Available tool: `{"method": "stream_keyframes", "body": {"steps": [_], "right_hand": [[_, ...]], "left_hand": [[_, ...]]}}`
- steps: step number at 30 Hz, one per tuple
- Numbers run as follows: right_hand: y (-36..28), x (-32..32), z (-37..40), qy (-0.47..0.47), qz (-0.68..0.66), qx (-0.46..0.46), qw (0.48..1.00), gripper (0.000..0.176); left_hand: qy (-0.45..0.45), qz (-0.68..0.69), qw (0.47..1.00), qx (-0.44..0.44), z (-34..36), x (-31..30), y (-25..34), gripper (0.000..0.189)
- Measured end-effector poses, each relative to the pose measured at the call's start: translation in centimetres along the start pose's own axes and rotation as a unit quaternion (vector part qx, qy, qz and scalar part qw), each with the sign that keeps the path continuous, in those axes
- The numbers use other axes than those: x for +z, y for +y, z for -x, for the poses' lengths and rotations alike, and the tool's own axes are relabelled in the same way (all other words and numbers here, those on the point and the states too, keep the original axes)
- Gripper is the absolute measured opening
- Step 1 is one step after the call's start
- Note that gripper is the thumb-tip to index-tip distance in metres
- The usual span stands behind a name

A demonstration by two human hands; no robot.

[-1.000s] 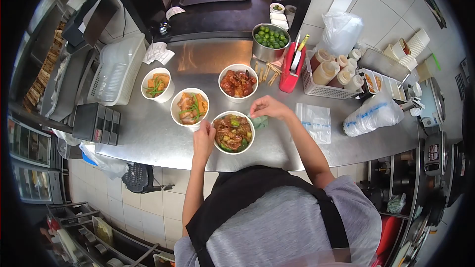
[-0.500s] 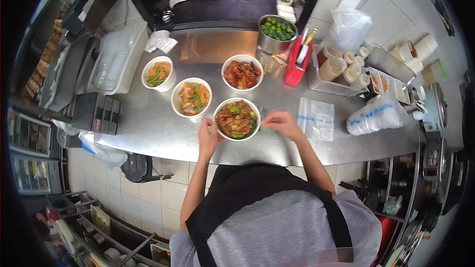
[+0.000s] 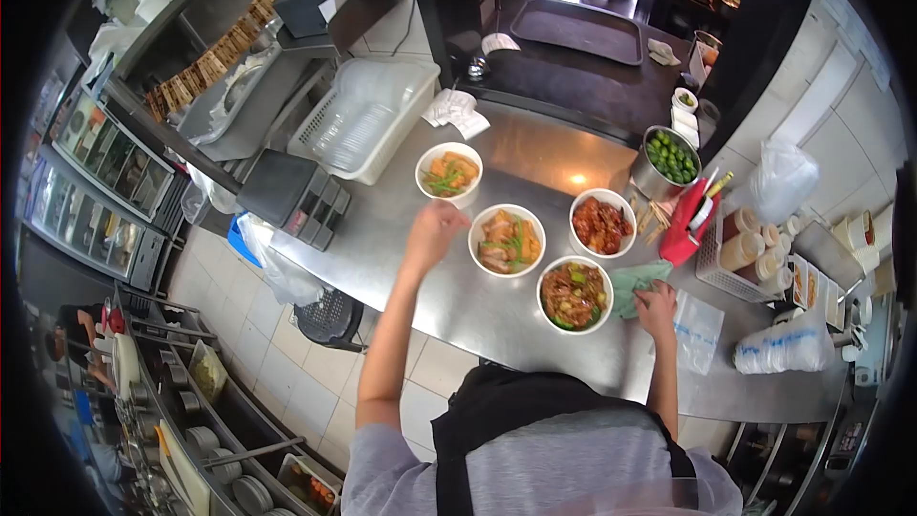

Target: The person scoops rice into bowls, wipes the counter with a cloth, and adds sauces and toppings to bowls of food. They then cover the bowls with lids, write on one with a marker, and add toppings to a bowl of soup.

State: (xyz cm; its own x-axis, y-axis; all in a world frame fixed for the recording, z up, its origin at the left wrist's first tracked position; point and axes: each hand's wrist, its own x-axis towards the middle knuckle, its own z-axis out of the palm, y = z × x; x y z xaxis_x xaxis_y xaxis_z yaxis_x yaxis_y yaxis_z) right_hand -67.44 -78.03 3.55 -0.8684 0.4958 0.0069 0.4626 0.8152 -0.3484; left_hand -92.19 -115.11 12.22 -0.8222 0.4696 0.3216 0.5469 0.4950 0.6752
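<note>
Four round white bowls of food stand on the steel counter. My left hand [image 3: 435, 237] is over the counter, fingers loosely bent and holding nothing I can see. It is nearest to the bowl of orange food with green strips [image 3: 451, 173] and the bowl of sliced meat with green beans [image 3: 507, 241]. My right hand [image 3: 656, 310] grips the edge of a green cloth [image 3: 635, 285]. Beside the cloth sit the bowl of brown saucy noodles with green pieces [image 3: 574, 295] and the bowl of red glazed meat [image 3: 603, 225].
A white basket of clear lids [image 3: 368, 119] stands at back left, near a black drawer box [image 3: 291, 196]. At right are a metal pot of green limes [image 3: 669, 158], a red holder [image 3: 683, 229], sauce bottles [image 3: 743, 250], a plastic bag [image 3: 699, 330] and wrapped cups [image 3: 788, 349].
My left hand has left the noodle bowl and moved left toward the orange-food bowl. My right hand is now on the green cloth beside the noodle bowl. The view has turned left.
</note>
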Motion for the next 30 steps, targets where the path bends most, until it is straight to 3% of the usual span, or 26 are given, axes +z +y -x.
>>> {"method": "stream_keyframes", "body": {"steps": [1, 3, 5, 11, 14, 16, 19, 21, 22, 23, 24, 26, 27, 30], "right_hand": [[-0.3, -0.2, 0.0, 0.007, 0.011, 0.013, 1.000, 0.033], [0.2, 0.0, -0.5, 0.092, -0.013, 0.014, 0.996, 0.039], [0.7, -0.2, -0.8, 0.150, -0.035, 0.017, 0.988, 0.043], [1.9, -2.0, 1.1, 0.291, 0.013, 0.062, 0.955, 0.046], [3.6, -3.9, 4.2, 0.342, 0.054, 0.143, 0.927, 0.042], [4.4, -5.1, 6.9, 0.364, 0.079, 0.189, 0.909, 0.039], [7.7, -5.5, 10.1, 0.386, 0.110, 0.224, 0.888, 0.037], [7.6, -5.0, 12.2, 0.399, 0.129, 0.246, 0.874, 0.037], [6.1, -5.3, 12.0, 0.383, 0.114, 0.271, 0.876, 0.037], [4.5, -5.7, 11.6, 0.371, 0.097, 0.298, 0.874, 0.037], [3.3, -5.9, 11.1, 0.380, 0.112, 0.283, 0.873, 0.038], [1.0, -6.1, 9.6, 0.387, 0.100, 0.272, 0.875, 0.039], [-0.1, -6.3, 8.6, 0.388, 0.072, 0.271, 0.878, 0.039], [-2.6, -7.2, 6.3, 0.374, 0.036, 0.242, 0.895, 0.038]], "left_hand": [[0.023, -0.037, 0.999, 0.033, -2.0, -1.3, -2.3, 0.013], [0.084, -0.226, 0.970, -0.028, -6.4, -3.4, -5.2, 0.012], [0.104, -0.241, 0.965, 0.010, -11.1, -6.3, -6.8, 0.015], [0.231, -0.286, 0.920, -0.139, -23.1, -8.8, -21.1, 0.035], [0.192, -0.322, 0.892, -0.253, -26.7, -11.3, -27.2, 0.041], [0.154, -0.337, 0.886, -0.277, -28.5, -12.6, -32.4, 0.042], [0.224, -0.300, 0.898, -0.231, -30.1, -14.4, -36.5, 0.037], [0.171, -0.353, 0.892, -0.223, -31.8, -15.9, -41.4, 0.040], [0.199, -0.428, 0.866, -0.167, -32.0, -15.7, -43.2, 0.039], [0.276, -0.405, 0.862, -0.127, -32.9, -15.7, -46.4, 0.040], [0.224, -0.299, 0.905, -0.205, -33.1, -16.3, -44.7, 0.043], [0.264, -0.243, 0.888, -0.289, -34.2, -16.2, -46.6, 0.051], [0.251, -0.238, 0.878, -0.331, -33.9, -16.5, -43.8, 0.045], [0.234, -0.099, 0.914, -0.315, -33.4, -17.2, -40.3, 0.049]]}}
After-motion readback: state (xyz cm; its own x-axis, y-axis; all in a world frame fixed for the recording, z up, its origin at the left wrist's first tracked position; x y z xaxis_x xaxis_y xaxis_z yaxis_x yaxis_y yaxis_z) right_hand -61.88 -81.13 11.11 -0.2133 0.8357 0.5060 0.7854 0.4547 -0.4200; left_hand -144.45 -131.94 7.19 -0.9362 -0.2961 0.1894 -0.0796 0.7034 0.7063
